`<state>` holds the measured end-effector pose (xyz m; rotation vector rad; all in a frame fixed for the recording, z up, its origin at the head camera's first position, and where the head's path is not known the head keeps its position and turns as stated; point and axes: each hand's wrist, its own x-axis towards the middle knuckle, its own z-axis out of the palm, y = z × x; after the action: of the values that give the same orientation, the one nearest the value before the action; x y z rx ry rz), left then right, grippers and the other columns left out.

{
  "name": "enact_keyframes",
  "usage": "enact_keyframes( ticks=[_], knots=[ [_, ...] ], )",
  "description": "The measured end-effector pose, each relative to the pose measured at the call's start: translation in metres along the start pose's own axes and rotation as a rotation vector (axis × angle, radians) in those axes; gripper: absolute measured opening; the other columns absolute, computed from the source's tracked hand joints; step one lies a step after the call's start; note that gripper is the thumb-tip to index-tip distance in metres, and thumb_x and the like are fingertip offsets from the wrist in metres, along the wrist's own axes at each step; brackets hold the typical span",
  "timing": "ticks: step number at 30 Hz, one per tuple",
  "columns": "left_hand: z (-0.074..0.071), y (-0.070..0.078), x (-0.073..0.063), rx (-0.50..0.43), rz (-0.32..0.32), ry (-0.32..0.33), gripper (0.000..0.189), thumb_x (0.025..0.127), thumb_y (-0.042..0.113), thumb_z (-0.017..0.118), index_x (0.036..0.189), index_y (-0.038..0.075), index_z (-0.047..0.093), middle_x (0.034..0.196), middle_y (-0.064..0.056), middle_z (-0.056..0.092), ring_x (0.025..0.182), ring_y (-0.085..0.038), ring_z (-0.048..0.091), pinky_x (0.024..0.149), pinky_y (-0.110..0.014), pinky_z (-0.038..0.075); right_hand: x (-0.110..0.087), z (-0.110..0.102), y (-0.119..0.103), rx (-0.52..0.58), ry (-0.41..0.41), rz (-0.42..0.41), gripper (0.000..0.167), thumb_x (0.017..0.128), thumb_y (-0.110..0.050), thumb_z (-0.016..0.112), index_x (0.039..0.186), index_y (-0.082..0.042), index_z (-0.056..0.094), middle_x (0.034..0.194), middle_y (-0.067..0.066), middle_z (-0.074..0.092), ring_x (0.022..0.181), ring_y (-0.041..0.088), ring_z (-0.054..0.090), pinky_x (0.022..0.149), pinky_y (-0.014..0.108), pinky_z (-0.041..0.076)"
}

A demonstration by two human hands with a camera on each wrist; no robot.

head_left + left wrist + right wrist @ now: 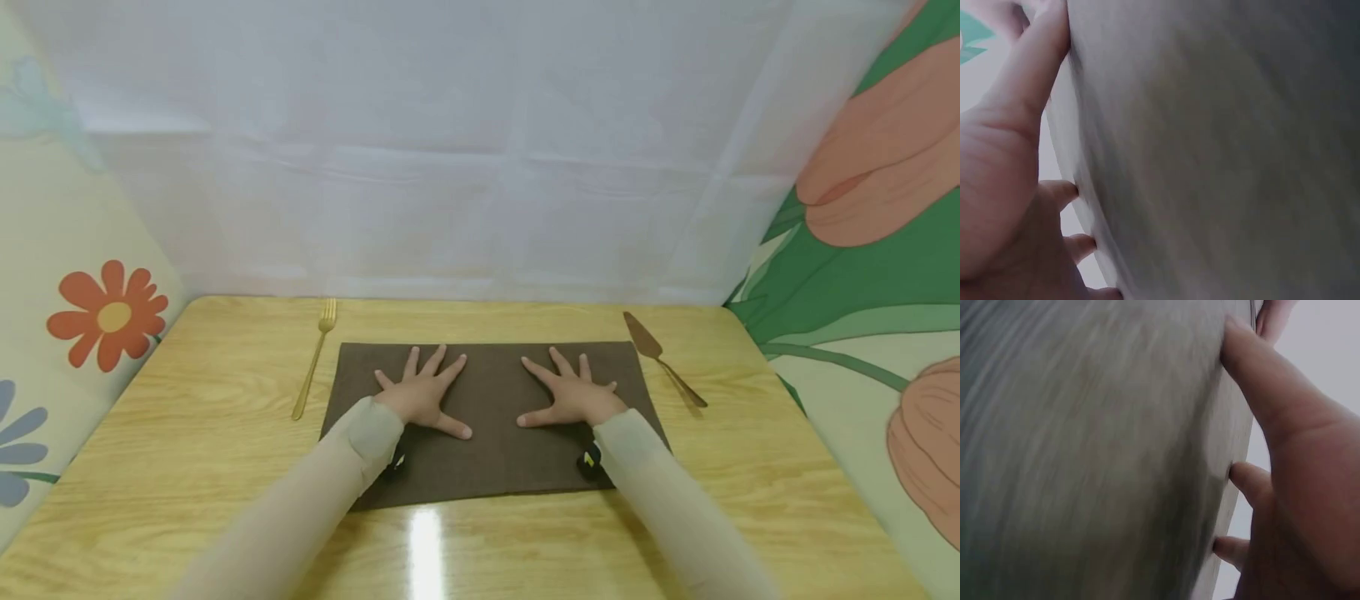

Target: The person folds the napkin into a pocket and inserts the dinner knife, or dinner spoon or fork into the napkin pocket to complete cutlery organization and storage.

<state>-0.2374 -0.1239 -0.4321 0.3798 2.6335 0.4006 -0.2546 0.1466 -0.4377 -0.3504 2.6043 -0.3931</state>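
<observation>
A dark brown rectangular cloth lies flat on the wooden table, its long side running left to right. Spread over its left half is my left hand, fingers splayed and straight, thumb toward the middle. My right hand mirrors it on the right half, also with straight, splayed fingers. In the left wrist view the fingertips of the left hand meet the cloth surface. The right wrist view shows the right hand with its fingertips on the cloth. Neither hand grips anything.
A gold fork lies left of the cloth, tines pointing away. Right of it lies a copper-coloured cake server, set at a slant. The wooden table ends at a white sheet behind, with flower-patterned panels at both sides.
</observation>
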Motion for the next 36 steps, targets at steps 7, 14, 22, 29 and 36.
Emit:
enact_keyframes(
  ticks=[7,14,22,29,36],
  knots=[
    [-0.008,-0.032,-0.021,-0.016,-0.023,-0.008,0.121,0.076,0.061,0.081,0.165,0.020,0.010,0.168,-0.019,-0.010,0.145,-0.057,-0.020,0.098,-0.088,-0.006,-0.016,-0.009,0.033,0.010,-0.033,-0.015,0.111,0.080,-0.062,0.079,0.164,-0.035,0.012,0.170,0.009,-0.011,0.147,0.054,-0.018,0.100,0.088,0.000],
    [-0.015,-0.061,-0.046,0.044,0.007,0.001,0.125,0.073,0.063,0.082,0.164,0.013,0.013,0.164,-0.032,-0.006,0.141,-0.066,-0.011,0.107,-0.082,0.005,-0.034,-0.016,0.068,0.008,-0.032,-0.088,0.115,0.079,-0.056,0.082,0.164,-0.020,0.014,0.167,0.024,-0.007,0.145,0.060,-0.010,0.107,0.081,0.013],
    [-0.014,-0.072,-0.064,0.109,-0.014,0.033,0.126,0.070,0.064,0.082,0.162,0.007,0.019,0.159,-0.041,0.003,0.144,-0.064,0.001,0.106,-0.083,0.006,-0.048,-0.017,0.090,0.086,-0.015,-0.136,0.113,0.079,-0.043,0.087,0.162,-0.008,0.018,0.161,0.037,-0.007,0.147,0.058,-0.005,0.112,0.075,0.015],
    [-0.015,-0.081,-0.079,0.130,0.007,0.095,0.125,0.068,0.059,0.086,0.159,-0.001,0.025,0.158,-0.040,0.013,0.145,-0.057,0.016,0.105,-0.083,0.009,-0.059,-0.020,0.100,0.133,0.000,-0.152,0.109,0.080,-0.033,0.088,0.160,-0.002,0.021,0.161,0.038,-0.002,0.145,0.060,0.004,0.110,0.073,0.023],
    [-0.018,-0.088,-0.079,0.136,0.035,0.117,0.119,0.069,0.054,0.087,0.154,-0.006,0.032,0.157,-0.040,0.020,0.145,-0.058,0.016,0.105,-0.082,0.014,-0.069,-0.022,0.106,0.193,0.069,-0.148,0.093,0.082,-0.019,0.087,0.154,0.007,0.033,0.159,0.038,0.013,0.144,0.058,0.017,0.111,0.069,0.028]
  ],
)
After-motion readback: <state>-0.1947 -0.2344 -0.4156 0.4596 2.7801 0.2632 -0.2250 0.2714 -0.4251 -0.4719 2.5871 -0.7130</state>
